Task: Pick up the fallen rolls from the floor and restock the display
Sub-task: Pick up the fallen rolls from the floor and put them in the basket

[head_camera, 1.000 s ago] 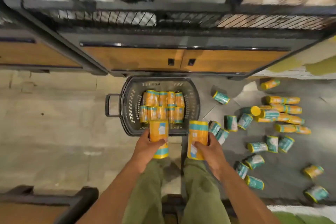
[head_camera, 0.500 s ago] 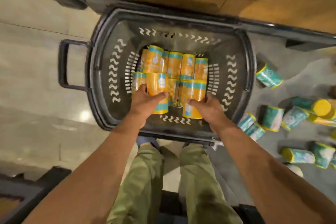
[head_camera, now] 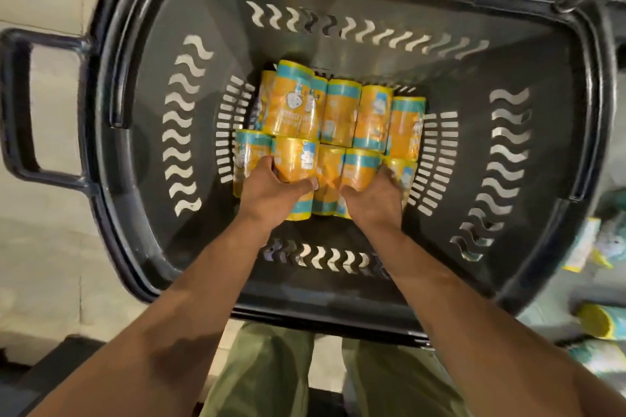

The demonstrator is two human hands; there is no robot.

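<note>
Olive trousers (head_camera: 257,369) sit at the bottom edge, and both bare forearms reach away from me over the near rim of a dark plastic shopping basket (head_camera: 338,318). My left hand (head_camera: 271,189) is curled round an orange roll (head_camera: 296,162) with teal bands, thumb on one side and fingers on the other. My right hand (head_camera: 371,195) grips a second roll (head_camera: 359,167) the same way, just beside the first. Both rolls lie in the front row at the bottom of the basket, touching their neighbours. A second ago I held them outside the basket, above its near rim, and half a second ago they were only just coming down onto the pile. Behind them a back row of matching rolls (head_camera: 340,112) lies packed side by side. The basket now fills nearly the whole view, where before it looked much smaller. Its loop handle (head_camera: 17,105) sticks out on the left over pale floor (head_camera: 44,247). At the right edge a few fallen rolls (head_camera: 598,320) lie on the ground, blurred
</note>
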